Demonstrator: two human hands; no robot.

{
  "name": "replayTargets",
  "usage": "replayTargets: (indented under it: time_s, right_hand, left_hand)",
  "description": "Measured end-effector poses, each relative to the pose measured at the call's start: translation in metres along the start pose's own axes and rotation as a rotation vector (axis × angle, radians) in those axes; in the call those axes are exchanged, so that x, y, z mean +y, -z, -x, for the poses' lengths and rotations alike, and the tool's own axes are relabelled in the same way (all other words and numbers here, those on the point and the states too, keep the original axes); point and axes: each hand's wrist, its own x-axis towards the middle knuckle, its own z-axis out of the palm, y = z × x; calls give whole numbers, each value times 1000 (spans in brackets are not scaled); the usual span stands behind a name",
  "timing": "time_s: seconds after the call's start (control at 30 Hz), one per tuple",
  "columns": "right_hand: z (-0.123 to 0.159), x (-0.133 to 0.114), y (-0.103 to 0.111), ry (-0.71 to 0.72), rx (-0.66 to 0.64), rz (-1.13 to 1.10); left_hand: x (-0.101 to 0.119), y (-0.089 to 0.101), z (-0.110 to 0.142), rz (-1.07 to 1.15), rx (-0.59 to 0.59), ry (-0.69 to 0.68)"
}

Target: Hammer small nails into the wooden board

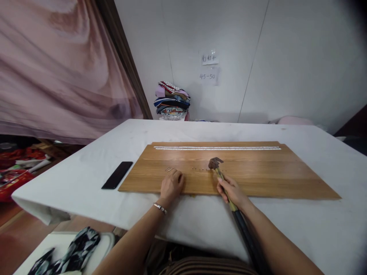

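Observation:
My right hand [231, 191] grips a claw hammer [214, 163] partway along its handle. The rusty head rests on or just above the wooden board [266, 173], beside a row of small nails [202, 169] standing in it. My left hand [172, 182], with a bracelet at the wrist, rests on the board's left part, fingers curled. Whatever its fingers may hold is hidden. Just beyond them lie a few loose nails [168, 169]. Two white strips [218, 148] like measuring tapes run along the board's far side.
A black phone [117, 175] lies left of the board on the white-covered table [111, 143]. Folded clothes [172, 101] are stacked behind the table against the wall. A pink curtain [63, 65] hangs at left. A patterned cloth [77, 248] lies on a white stool below.

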Motion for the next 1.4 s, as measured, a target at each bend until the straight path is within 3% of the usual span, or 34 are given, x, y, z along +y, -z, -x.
replayTargets:
  time_s: [1.4]
  right_hand:
    - [-1, -2, -1, -19, 3, 27]
  left_hand:
    - [-1, -1, 0, -4, 12, -7]
